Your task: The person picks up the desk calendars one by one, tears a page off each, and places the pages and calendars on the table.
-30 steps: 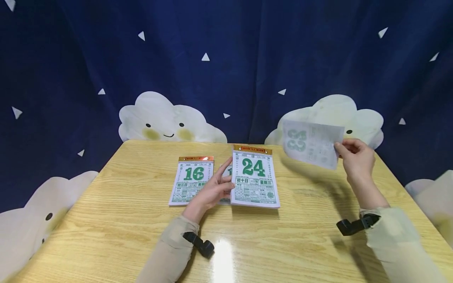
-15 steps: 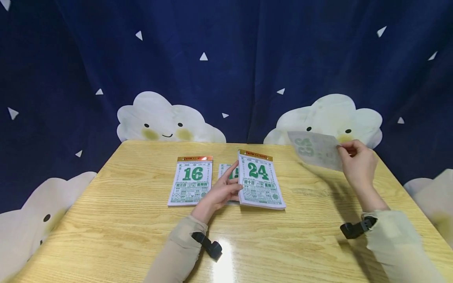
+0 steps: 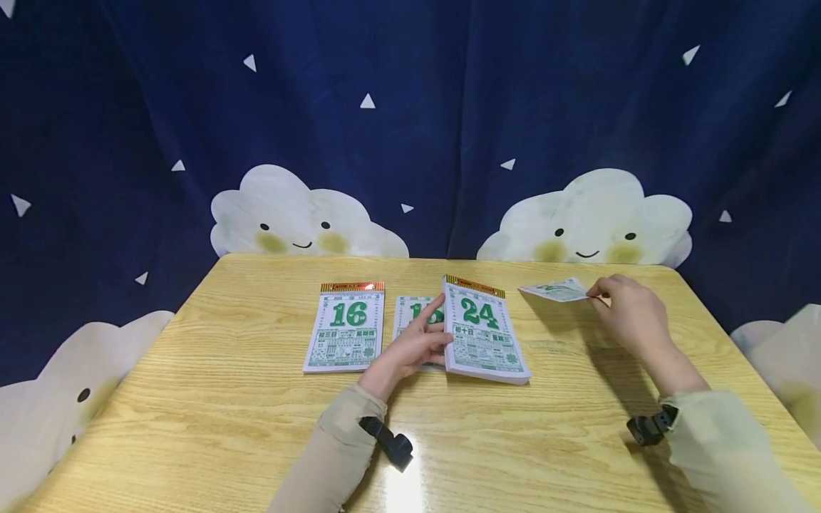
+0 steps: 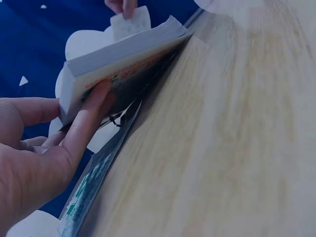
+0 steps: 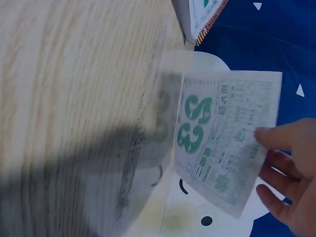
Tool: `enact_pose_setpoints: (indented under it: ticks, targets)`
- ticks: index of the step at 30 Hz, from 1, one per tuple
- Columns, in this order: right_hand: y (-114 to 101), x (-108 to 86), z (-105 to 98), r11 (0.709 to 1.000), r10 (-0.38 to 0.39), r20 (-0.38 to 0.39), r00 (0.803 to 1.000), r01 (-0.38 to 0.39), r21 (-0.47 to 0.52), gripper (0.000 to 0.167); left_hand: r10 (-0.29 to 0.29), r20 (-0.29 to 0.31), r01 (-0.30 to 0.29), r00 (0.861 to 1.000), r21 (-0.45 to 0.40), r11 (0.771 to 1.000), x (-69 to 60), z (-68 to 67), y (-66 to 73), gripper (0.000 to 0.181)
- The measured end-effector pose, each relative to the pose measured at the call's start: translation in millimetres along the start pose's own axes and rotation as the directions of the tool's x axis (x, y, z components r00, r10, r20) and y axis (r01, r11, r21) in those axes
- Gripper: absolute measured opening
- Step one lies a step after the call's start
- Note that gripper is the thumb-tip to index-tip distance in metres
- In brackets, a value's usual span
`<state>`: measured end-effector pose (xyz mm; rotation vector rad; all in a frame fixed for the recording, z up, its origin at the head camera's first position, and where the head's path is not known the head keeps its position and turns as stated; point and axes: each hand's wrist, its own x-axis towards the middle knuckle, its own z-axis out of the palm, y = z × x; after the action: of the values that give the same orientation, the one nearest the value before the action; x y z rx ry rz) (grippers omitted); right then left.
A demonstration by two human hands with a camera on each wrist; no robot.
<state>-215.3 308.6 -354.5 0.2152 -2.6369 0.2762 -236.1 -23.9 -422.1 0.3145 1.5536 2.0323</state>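
Observation:
My left hand (image 3: 410,348) grips the left edge of a thick tear-off calendar (image 3: 484,328) showing a green 24. In the left wrist view, fingers reach under this calendar (image 4: 123,64), its near side tilted up off the table. Out to the right, my right hand (image 3: 631,313) pinches one loose calendar page (image 3: 556,289) by its edge, just above the tabletop. Seen from the right wrist, a 23 shows in mirror image on that page (image 5: 222,133). Partly behind my left hand lies a page marked 15 (image 3: 407,313), its lower part hidden.
A second tear-off calendar (image 3: 346,328) showing 16, with a red and gold header, lies flat to the left. The wooden table (image 3: 192,399) ends at the back against a dark blue curtain (image 3: 423,128) printed with clouds and white triangles.
The right hand has lowered the loose page from upright to nearly flat near the table. The left hand has shifted the 24 calendar rightward and turned it, uncovering more of the 15 page.

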Motion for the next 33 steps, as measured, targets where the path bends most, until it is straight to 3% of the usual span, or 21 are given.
enact_pose_setpoints:
  ticks: [5, 12, 22, 30, 33]
  targets:
    - [0.5, -5.8, 1.9, 0.993, -0.055, 0.156, 0.986, 0.070, -0.092, 0.004, -0.025, 0.005, 0.024, 1.000, 0.076, 0.997, 5.0, 1.0, 0.6, 0.078]
    - [-0.1, -17.0, 9.9, 0.983, -0.102, 0.280, 0.955, 0.141, -0.121, 0.009, -0.045, -0.093, 0.068, 0.995, 0.254, 0.965, 12.0, 13.2, 5.3, 0.076]
    - [1.0, -30.2, 20.3, 0.992, -0.032, 0.376, 0.926, 0.076, -0.103, 0.013, -0.042, -0.199, 0.093, 0.979, 0.254, 0.963, 18.0, 23.9, 0.2, 0.074]
    - [-0.7, -35.1, 22.7, 0.997, -0.067, 0.517, 0.854, 0.077, 0.001, 0.021, -0.006, -0.281, 0.088, 0.960, 0.278, 0.957, 22.9, 32.1, -0.3, 0.064]
    - [-0.3, -37.6, 22.5, 0.995, -0.101, 0.530, 0.842, 0.097, 0.034, 0.024, -0.008, -0.288, 0.098, 0.957, 0.298, 0.950, 23.9, 33.5, -0.1, 0.062]
